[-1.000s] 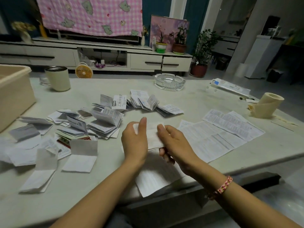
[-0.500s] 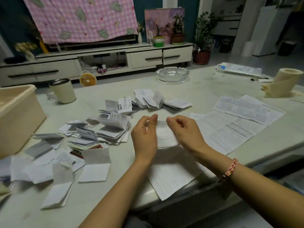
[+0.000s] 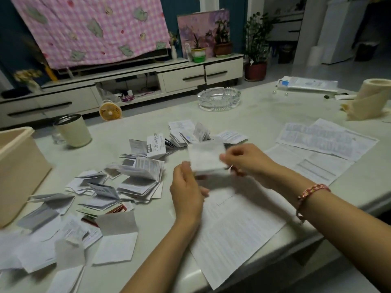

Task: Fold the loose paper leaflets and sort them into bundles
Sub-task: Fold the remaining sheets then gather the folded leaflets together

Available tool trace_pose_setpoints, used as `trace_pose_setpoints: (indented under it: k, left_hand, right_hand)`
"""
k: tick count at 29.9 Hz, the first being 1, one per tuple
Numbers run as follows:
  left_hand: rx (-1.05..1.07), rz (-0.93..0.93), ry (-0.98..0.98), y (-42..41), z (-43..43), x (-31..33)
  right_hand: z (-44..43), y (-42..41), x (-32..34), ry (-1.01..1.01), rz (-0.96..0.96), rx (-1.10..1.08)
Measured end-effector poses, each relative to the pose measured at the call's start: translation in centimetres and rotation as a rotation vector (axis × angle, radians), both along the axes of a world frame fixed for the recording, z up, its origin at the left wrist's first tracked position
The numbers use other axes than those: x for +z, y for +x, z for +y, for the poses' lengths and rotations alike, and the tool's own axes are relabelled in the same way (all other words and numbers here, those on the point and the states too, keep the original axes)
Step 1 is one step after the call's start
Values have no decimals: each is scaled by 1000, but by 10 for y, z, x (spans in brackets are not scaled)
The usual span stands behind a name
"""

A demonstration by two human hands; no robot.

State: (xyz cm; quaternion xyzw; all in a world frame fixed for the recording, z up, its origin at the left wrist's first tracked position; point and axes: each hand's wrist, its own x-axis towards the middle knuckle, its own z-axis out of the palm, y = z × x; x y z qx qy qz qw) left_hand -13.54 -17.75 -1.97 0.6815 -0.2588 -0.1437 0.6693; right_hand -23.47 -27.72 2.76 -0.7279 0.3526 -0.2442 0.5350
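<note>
right hand (image 3: 243, 161) pinched the right edge of a small folded leaflet (image 3: 206, 157), held up off the table (image 3: 275, 115) and motion-blurred. left hand (image 3: 186, 191) sat just below and left of it, thumb tip at the leaflet's lower left corner, fingers curled under; too blurred to tell if it actually gripped the paper. hands were close together, one on each side of the leaflet. woven bracelet (image 3: 311, 193) on the right wrist. under both forearms lay a large unfolded sheet (image 3: 232, 229), its near corner hanging over the table edge. the raised leaflet and right hand covered part of the row of folded leaflets (image 3: 184, 134) behind them. thick fanned-open bundle (image 3: 143, 176) lay left of the left hand, with more loose folded leaflets (image 3: 53, 229) scattered toward the near left corner and one half-folded sheet (image 3: 118, 235) standing bent beside the left forearm. more flat unfolded sheets (image 3: 317, 149) lay to the right of the right hand. beige bin (image 3: 19, 170) stood at the left edge, cream cup (image 3: 74, 130) behind it, glass ashtray (image 3: 219, 99) at the far side, paper roll (image 3: 370, 100) and a flat white packet (image 3: 309, 83) far right. small yellow fan (image 3: 110, 109) on the floor beyond the table.
</note>
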Motion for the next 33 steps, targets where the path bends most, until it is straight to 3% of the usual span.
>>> trace_pose_setpoints:
  k: [3, 8, 10, 13, 14, 23, 28, 33]
  left_hand:
    - [-97, -97, 82, -4, 0, -4]
    - [-157, -342, 249, -2, -3, -10]
    - [-149, -377, 278, -3, -3, -10]
    - [-118, -421, 301, -4, -3, -11]
    - [-114, -435, 306, -3, -4, -10]
    - [-91, -583, 334, -11, 1, -6]
    - [-108, -741, 227, -20, 7, -4]
    - [-157, -690, 121, -42, 6, 13]
  right_hand:
    - [-39, 2, 0, 127, -238, -333]
    - [-102, 19, -23, 17, -212, -647]
    - [-107, 26, -32, -96, -7, -615]
    - [-98, 31, -43, -412, 470, -495]
    - [-96, 33, -43, -465, 531, -480]
    - [-96, -2, 5, -493, 286, -426]
    - [-106, -64, -12, -535, 483, -312]
    - [-116, -129, -33, -569, 758, -408]
